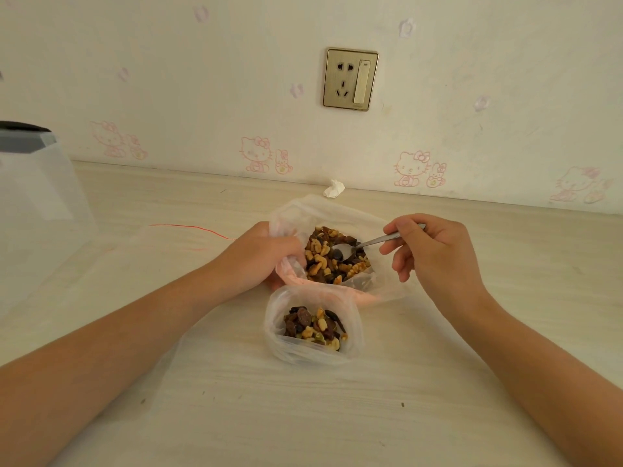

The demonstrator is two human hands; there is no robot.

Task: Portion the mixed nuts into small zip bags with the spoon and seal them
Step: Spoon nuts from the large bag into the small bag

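The left hand (256, 257) has its fingers curled round the near-left edge of the big bag (337, 205), bunching the plastic to hold the mouth open. The right hand (428, 251) pinches the spoon (374, 243) by its handle, thumb against fingers. The spoon's bowl sits down among the mixed nuts (323, 264) in the big bag, and it looks nearly empty, so I'd say a scoop is just starting. Just in front, touching the big bag, the small zip bag (274, 326) stands on the table (236, 399) with its mouth wide open and a modest heap in the bottom. It looks partly filled and not sealed. What seems to be an empty flat bag (161, 241) lies to the left, and plenty of nuts remain, so most of the job looks undone.
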